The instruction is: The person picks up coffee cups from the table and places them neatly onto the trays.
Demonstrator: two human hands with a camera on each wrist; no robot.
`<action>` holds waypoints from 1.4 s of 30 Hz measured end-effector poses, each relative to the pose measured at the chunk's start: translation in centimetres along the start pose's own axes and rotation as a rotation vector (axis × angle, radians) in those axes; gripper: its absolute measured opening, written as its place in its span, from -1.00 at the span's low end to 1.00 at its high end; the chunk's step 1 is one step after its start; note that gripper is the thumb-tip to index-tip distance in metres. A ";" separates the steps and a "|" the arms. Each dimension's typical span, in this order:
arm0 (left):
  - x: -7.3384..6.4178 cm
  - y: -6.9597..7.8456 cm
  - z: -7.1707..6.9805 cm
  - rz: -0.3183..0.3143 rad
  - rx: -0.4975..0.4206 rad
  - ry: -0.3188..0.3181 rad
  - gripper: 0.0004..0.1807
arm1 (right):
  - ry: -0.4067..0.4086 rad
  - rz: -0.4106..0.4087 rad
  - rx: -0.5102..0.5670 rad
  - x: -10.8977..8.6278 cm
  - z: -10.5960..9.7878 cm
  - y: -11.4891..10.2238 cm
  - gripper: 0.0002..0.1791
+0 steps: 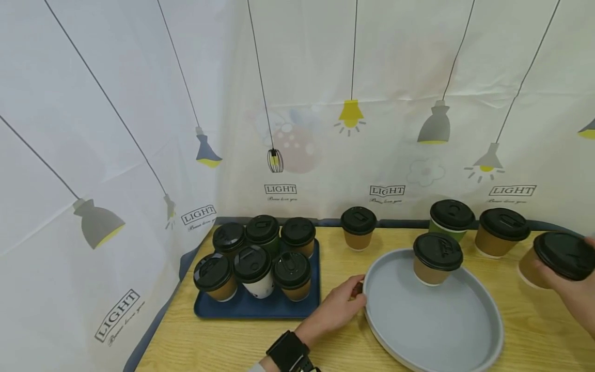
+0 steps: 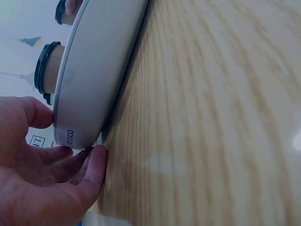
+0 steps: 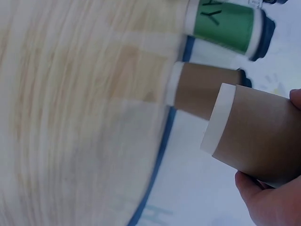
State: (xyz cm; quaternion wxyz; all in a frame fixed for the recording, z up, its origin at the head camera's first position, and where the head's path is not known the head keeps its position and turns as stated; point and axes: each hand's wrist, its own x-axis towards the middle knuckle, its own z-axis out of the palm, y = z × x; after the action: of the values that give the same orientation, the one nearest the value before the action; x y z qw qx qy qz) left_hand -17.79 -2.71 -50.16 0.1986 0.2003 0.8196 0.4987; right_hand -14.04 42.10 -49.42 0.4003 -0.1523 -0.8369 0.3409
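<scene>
held brown cup is gripped by the right hand, thumb and fingers wrapped round its side; it is raised off the tabletop and a bit tilted, over the right part, toward the back edge. a black lid is fitted on it. round gray tray is set on the tabletop right of the middle, near the front edge. its left rim is pinched by the left hand, fingertips tucked low against the side, as seen in the left wrist view. a black watch is worn on that wrist.

one lidded brown cup is stood upright on the gray tray, close to its back rim. behind it, by the tabletop's back edge, a green cup and a second brown cup are placed side by side. a lone brown cup is placed at the back edge too, between the two trays.

blue rectangular tray is set at the tabletop's back left corner; six lidded cups are crowded on it in two rows, with a white cup in the front middle. printed backdrop with hanging lamps is hung behind.
</scene>
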 end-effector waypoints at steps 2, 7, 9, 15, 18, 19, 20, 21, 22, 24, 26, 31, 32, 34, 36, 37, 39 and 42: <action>0.0 0.1 0.0 -0.003 0.000 -0.001 -0.43 | -0.002 0.000 -0.012 -0.1 0.1 1.0 -0.06; -0.1 0.2 0.0 -0.017 0.006 0.003 -0.43 | -0.017 -0.015 0.014 -0.6 -0.5 -0.3 -0.07; 0.0 0.2 0.1 -0.020 0.011 0.008 -0.44 | -0.033 -0.008 0.008 -1.1 -1.3 -2.8 -0.07; 0.1 0.3 0.0 0.004 0.037 0.003 -0.43 | -0.080 0.021 -0.016 -2.3 -2.9 -7.6 -0.03; 0.1 0.3 0.0 0.023 0.049 0.002 -0.43 | -0.074 -0.004 0.026 -2.8 -2.9 -8.2 -0.04; 0.1 0.4 0.0 0.024 0.050 0.003 -0.44 | -0.084 -0.002 0.041 -3.0 -2.8 -8.4 -0.06; 0.1 0.3 0.0 0.024 0.048 0.005 -0.44 | -0.100 0.008 0.046 -3.1 -2.8 -8.7 -0.08; 0.1 0.3 0.0 0.024 0.048 0.008 -0.44 | -0.121 0.016 0.049 -3.2 -2.8 -8.9 -0.08; 0.1 0.3 0.0 0.022 0.048 0.011 -0.44 | -0.146 0.029 0.046 -3.3 -2.8 -9.1 -0.07; 0.0 0.3 0.0 0.016 0.043 0.013 -0.44 | -0.188 0.049 0.033 -3.5 -2.7 -9.4 -0.05; -0.1 0.3 0.0 0.013 0.041 0.016 -0.44 | -0.224 0.064 0.026 -3.8 -2.6 -9.6 -0.02; -0.2 0.5 0.0 0.000 0.037 0.013 -0.43 | -0.310 0.067 0.023 -4.3 -2.4 -10.1 0.06; -0.2 0.6 -0.1 -0.001 0.035 0.012 -0.42 | -0.337 0.068 0.012 -4.3 -2.4 -10.2 0.08; -0.2 0.5 -0.1 -0.004 0.035 0.013 -0.42 | -0.381 0.065 0.000 -4.4 -2.3 -10.4 0.10; -0.2 0.5 -0.1 -0.003 0.037 0.016 -0.43 | -0.408 0.055 -0.003 -4.4 -2.3 -10.5 0.12; -0.2 0.5 -0.1 -0.001 0.037 0.016 -0.43 | -0.417 0.045 -0.002 -4.5 -2.2 -10.5 0.12; -0.2 0.4 0.0 0.004 0.039 0.017 -0.43 | -0.427 0.031 0.000 -4.6 -2.1 -10.5 0.12; -0.1 0.4 0.0 0.009 0.038 0.015 -0.42 | -0.447 0.022 0.001 -4.8 -1.9 -10.6 0.14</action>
State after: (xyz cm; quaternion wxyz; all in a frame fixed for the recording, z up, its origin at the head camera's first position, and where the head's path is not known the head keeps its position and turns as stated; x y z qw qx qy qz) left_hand -17.65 -2.57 -49.80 0.1865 0.2038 0.8295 0.4855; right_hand -9.30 32.79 -43.97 0.2010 -0.0819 -0.9028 0.3711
